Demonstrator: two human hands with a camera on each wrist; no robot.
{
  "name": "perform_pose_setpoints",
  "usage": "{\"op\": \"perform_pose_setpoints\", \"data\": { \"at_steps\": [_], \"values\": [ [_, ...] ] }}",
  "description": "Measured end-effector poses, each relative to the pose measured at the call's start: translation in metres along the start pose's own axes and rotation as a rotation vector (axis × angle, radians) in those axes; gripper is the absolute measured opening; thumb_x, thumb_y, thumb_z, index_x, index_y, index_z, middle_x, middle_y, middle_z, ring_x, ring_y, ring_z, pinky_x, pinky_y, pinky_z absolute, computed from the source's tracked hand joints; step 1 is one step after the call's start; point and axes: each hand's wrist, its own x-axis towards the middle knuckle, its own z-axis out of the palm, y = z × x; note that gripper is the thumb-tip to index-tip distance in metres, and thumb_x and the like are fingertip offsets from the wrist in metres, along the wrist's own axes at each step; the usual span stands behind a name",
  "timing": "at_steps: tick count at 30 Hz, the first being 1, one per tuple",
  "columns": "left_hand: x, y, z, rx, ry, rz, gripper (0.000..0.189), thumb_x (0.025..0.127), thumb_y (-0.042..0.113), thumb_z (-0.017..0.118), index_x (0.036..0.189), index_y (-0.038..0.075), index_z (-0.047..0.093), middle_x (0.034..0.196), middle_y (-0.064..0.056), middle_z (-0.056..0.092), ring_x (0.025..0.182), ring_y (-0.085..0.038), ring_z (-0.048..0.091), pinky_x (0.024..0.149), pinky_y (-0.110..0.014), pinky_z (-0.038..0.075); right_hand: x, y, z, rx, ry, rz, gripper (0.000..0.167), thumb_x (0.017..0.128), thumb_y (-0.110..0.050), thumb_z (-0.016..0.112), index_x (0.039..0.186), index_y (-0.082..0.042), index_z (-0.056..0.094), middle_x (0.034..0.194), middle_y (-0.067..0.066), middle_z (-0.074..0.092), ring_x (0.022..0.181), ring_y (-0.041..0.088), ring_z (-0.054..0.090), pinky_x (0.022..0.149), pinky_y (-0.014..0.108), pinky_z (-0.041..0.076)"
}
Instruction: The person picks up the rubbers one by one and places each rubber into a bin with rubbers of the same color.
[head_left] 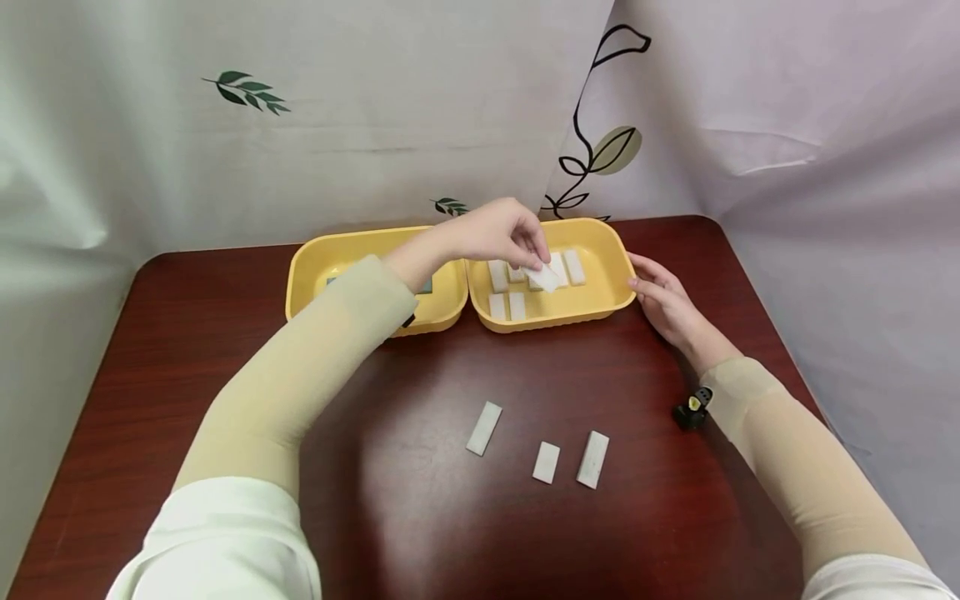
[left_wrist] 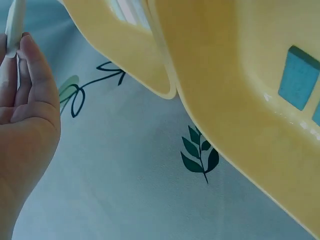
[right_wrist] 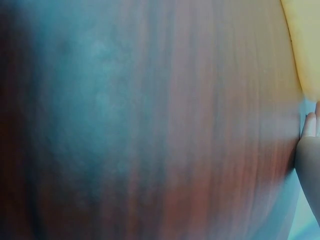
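My left hand (head_left: 502, 233) pinches a small white rectangular block (head_left: 543, 277) between thumb and fingertips, above the right yellow bin (head_left: 558, 318). In the left wrist view the same block (left_wrist: 15, 27) is edge-on, upright at the fingertips. Several white blocks (head_left: 574, 267) lie on that bin's floor, partly hidden behind the held one. My right hand (head_left: 667, 307) rests at the bin's right end, its fairly straight fingers and thumb touching the wall. Only a bit of this hand (right_wrist: 311, 145) shows at the right wrist view's edge, beside the yellow bin (right_wrist: 306, 50).
The left yellow bin (head_left: 453, 308) stands against the right one and holds blue-green blocks (left_wrist: 300, 77), partly covered by my left arm. Three pale blocks, a long one (head_left: 483, 428), a short one (head_left: 547, 462) and a thicker one (head_left: 593, 459), lie on the dark wooden table (head_left: 420, 533). A patterned curtain (head_left: 360, 125) hangs behind.
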Motion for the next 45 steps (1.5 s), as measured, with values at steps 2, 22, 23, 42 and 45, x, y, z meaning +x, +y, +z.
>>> {"op": "perform_pose_setpoints", "data": {
  "at_steps": [2,22,23,42,45],
  "values": [
    [0.007,0.0,-0.003,0.034,-0.007,0.002,0.01,0.093,0.003,0.079,0.102,-0.001,0.08,0.098,-0.012,0.08,0.081,-0.007,0.07,0.079,-0.022,0.06,0.0,0.0,-0.001,0.011,-0.007,-0.005,0.043,0.107,0.008,0.043,0.138,-0.013,0.064,0.137,-0.005,0.068,0.126,0.007,0.062,0.106,0.017,0.047],
    [0.05,-0.013,0.023,0.379,-0.224,-0.112,0.014,0.095,0.0,0.074,0.104,0.003,0.083,0.116,-0.012,0.079,0.098,-0.013,0.063,0.093,-0.027,0.053,0.002,0.0,-0.001,-0.003,0.02,0.019,0.042,0.106,0.006,0.047,0.14,-0.012,0.063,0.134,-0.005,0.069,0.123,0.008,0.063,0.105,0.017,0.047],
    [0.05,-0.014,0.024,0.372,-0.23,-0.112,0.014,0.095,-0.001,0.073,0.104,0.002,0.083,0.116,-0.013,0.079,0.097,-0.013,0.062,0.092,-0.026,0.053,0.002,0.0,-0.001,-0.013,0.026,0.022,0.041,0.106,0.006,0.047,0.139,-0.013,0.063,0.134,-0.005,0.069,0.122,0.007,0.063,0.105,0.017,0.047],
    [0.05,-0.026,0.037,0.372,-0.223,-0.095,0.014,0.091,-0.003,0.075,0.1,0.002,0.084,0.109,-0.013,0.081,0.088,-0.009,0.059,0.084,-0.021,0.051,0.004,0.001,0.001,-0.018,0.03,0.033,0.04,0.107,0.006,0.047,0.139,-0.014,0.061,0.133,-0.007,0.069,0.121,0.006,0.063,0.104,0.016,0.048],
    [0.051,-0.028,0.038,0.386,-0.228,-0.096,0.014,0.091,-0.003,0.075,0.099,0.002,0.084,0.109,-0.012,0.08,0.089,-0.01,0.058,0.086,-0.023,0.051,0.004,0.001,0.001,-0.014,0.031,0.03,0.04,0.106,0.006,0.047,0.139,-0.013,0.06,0.133,-0.006,0.069,0.121,0.007,0.063,0.104,0.016,0.048]
  ]
}}
